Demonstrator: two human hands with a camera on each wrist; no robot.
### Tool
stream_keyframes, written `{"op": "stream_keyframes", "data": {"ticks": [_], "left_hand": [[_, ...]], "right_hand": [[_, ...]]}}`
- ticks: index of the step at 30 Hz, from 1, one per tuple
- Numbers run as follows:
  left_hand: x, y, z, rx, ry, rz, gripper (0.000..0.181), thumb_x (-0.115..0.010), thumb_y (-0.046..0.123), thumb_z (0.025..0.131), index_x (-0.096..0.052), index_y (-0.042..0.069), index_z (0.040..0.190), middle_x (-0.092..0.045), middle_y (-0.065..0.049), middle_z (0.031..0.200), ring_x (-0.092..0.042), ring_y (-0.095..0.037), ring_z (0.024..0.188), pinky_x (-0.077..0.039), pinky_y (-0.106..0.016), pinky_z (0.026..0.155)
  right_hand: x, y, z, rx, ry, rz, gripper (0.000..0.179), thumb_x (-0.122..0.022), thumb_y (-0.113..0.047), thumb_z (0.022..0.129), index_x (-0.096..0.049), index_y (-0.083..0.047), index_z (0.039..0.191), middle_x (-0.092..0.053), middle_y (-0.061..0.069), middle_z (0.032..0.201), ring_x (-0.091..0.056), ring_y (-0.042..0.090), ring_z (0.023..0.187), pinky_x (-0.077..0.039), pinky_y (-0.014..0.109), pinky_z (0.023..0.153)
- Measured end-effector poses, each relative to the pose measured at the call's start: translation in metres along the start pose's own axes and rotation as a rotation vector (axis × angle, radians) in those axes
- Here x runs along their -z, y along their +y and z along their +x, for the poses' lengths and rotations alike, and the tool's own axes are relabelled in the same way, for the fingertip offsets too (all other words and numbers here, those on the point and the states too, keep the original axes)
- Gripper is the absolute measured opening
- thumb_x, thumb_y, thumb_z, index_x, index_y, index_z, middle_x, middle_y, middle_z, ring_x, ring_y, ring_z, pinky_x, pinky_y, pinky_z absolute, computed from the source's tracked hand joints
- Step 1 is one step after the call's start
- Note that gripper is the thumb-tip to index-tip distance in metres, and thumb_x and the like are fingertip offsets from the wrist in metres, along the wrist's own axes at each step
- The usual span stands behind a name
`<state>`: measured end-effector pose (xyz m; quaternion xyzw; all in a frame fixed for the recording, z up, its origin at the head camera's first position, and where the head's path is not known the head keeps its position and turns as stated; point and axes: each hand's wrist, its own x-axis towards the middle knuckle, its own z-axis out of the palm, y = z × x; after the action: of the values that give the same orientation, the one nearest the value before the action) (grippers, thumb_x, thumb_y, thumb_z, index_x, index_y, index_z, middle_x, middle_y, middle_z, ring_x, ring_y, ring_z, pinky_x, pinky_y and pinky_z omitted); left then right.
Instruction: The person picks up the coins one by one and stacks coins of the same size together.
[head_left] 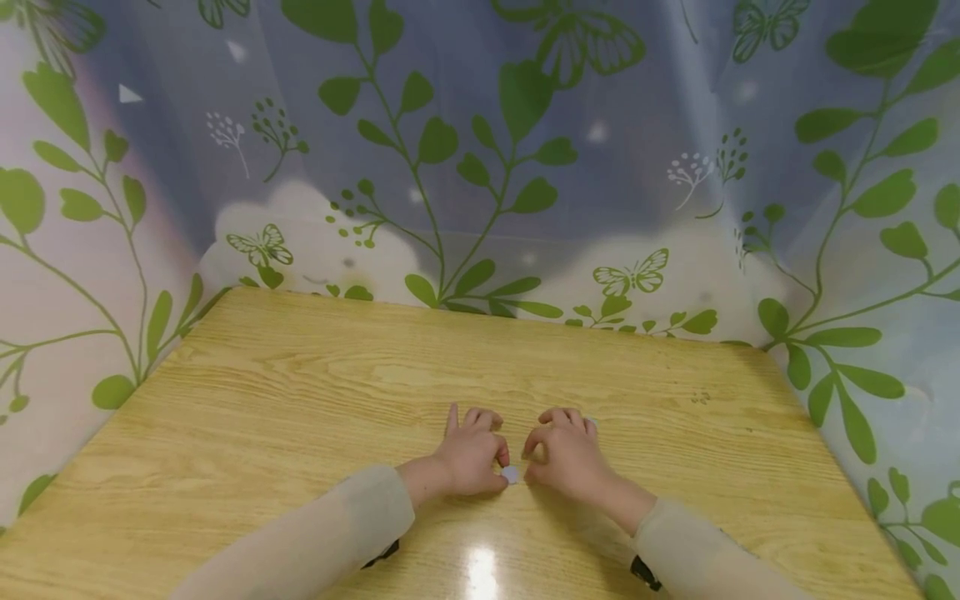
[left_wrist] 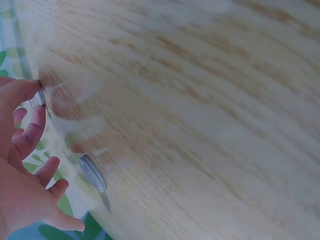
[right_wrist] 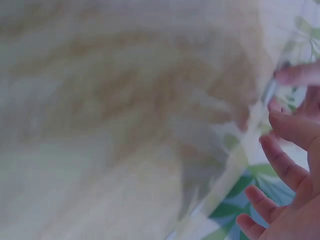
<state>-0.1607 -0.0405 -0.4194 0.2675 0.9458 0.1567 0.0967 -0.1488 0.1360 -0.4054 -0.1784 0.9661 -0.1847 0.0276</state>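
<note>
My left hand (head_left: 472,457) pinches a small pale disc (head_left: 510,475), which looks like a coin, between thumb and index finger just above the table. In the left wrist view the coin (left_wrist: 41,96) is edge-on at the fingertips. Close by on the right, my right hand (head_left: 572,458) has its thumb and index finger bent toward the coin, slightly apart, with nothing clearly between them. A short stack of silvery coins (left_wrist: 92,173) lies on the table beyond the left fingers. In the right wrist view the disc (right_wrist: 270,89) is blurred near the right fingertips.
Both hands are over the wood-grain table (head_left: 337,375). A curtain (head_left: 480,208) printed with green leaves and butterflies closes off the back and both sides. A light reflection shines on the tabletop near the front.
</note>
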Motion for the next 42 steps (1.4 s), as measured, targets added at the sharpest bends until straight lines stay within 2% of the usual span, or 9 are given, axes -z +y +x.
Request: {"op": "stream_keyframes", "data": {"ticks": [7, 15, 20, 25, 42], "left_hand": [[0.001, 0.000, -0.002, -0.001, 0.005, -0.006, 0.011, -0.070, 0.033, 0.079, -0.066, 0.022, 0.079, -0.044, -0.009, 0.138, -0.032, -0.030, 0.133, -0.008, -0.067, 0.108], [-0.001, -0.001, -0.003, -0.006, 0.020, 0.003, 0.012, -0.070, 0.034, 0.079, -0.067, 0.022, 0.080, -0.044, -0.008, 0.138, -0.032, -0.030, 0.133, -0.009, -0.067, 0.108], [-0.002, -0.001, -0.002, -0.011, 0.025, 0.013, 0.013, -0.070, 0.035, 0.079, -0.067, 0.023, 0.080, -0.044, -0.008, 0.138, -0.032, -0.030, 0.132, -0.010, -0.068, 0.108], [-0.001, 0.000, -0.003, -0.010, 0.027, 0.014, 0.013, -0.071, 0.035, 0.079, -0.067, 0.023, 0.079, -0.044, -0.007, 0.138, -0.033, -0.030, 0.132, -0.009, -0.067, 0.108], [0.000, 0.001, -0.003, -0.013, 0.032, 0.004, 0.013, -0.072, 0.036, 0.079, -0.067, 0.024, 0.076, -0.044, -0.006, 0.139, -0.033, -0.030, 0.132, -0.007, -0.068, 0.108]], "right_hand": [[0.015, 0.027, 0.008, -0.058, 0.053, -0.050, 0.017, -0.076, -0.022, 0.075, -0.070, -0.014, 0.089, -0.049, 0.018, 0.127, -0.036, 0.043, 0.120, -0.027, 0.064, 0.094], [0.016, 0.054, 0.017, -0.148, 0.062, -0.047, 0.024, -0.076, -0.024, 0.076, -0.070, -0.011, 0.095, -0.047, 0.023, 0.129, -0.033, 0.047, 0.121, -0.024, 0.067, 0.095], [0.014, 0.059, 0.020, -0.158, 0.048, -0.067, 0.028, -0.076, -0.025, 0.077, -0.069, -0.012, 0.101, -0.041, 0.026, 0.137, -0.029, 0.049, 0.126, -0.024, 0.068, 0.095], [0.013, 0.061, 0.022, -0.149, 0.040, -0.089, 0.023, -0.074, -0.026, 0.079, -0.072, -0.014, 0.098, -0.037, 0.026, 0.142, -0.026, 0.050, 0.129, -0.023, 0.070, 0.096], [0.013, 0.063, 0.028, -0.146, 0.057, -0.083, 0.013, -0.071, -0.030, 0.082, -0.072, -0.018, 0.086, -0.040, 0.024, 0.140, -0.028, 0.050, 0.128, -0.020, 0.070, 0.098]]}}
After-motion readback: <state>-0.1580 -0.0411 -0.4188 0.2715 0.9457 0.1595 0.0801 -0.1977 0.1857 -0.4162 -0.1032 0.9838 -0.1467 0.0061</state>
